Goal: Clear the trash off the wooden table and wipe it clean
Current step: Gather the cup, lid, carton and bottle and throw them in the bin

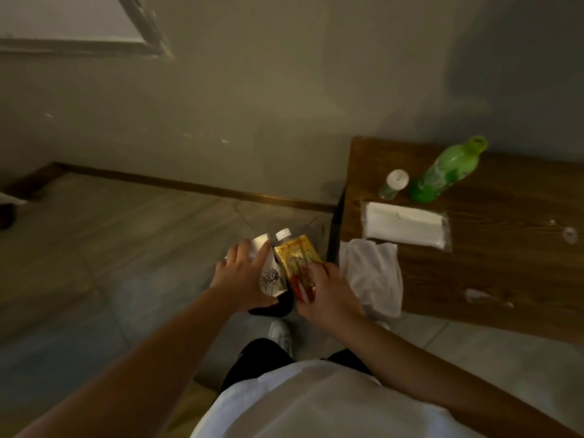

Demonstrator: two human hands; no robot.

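Just below the centre of the frame, both hands carry trash out over the tiled floor, clear of the surface's left edge. The left hand [243, 279] is clamped around a white paper cup [272, 278] printed with a dark line drawing, with something pale bunched above its fingers. The right hand [328, 292] is clamped on a yellow-and-red drink carton [300, 263]; a white-capped bottle [282, 234] pokes up between the two loads, though which hand grips it I cannot tell. Something dark sits directly beneath them — probably a bin or bag, which would explain why the items are held together and low, ready to drop.

The wooden surface [505, 263] fills the right side of the frame, dark brown and visibly grained. It is not yet clear: a green bottle [448, 169] and a small white-capped container [395, 183] stand near its far left corner, with a sealed pack of tissues [406, 227] lying in front of them. A white cloth [373, 273] hangs over the left edge, likely kept handy for wiping. Pale scraps [480, 295] and spots dot the wood at lower right, so wiping remains.
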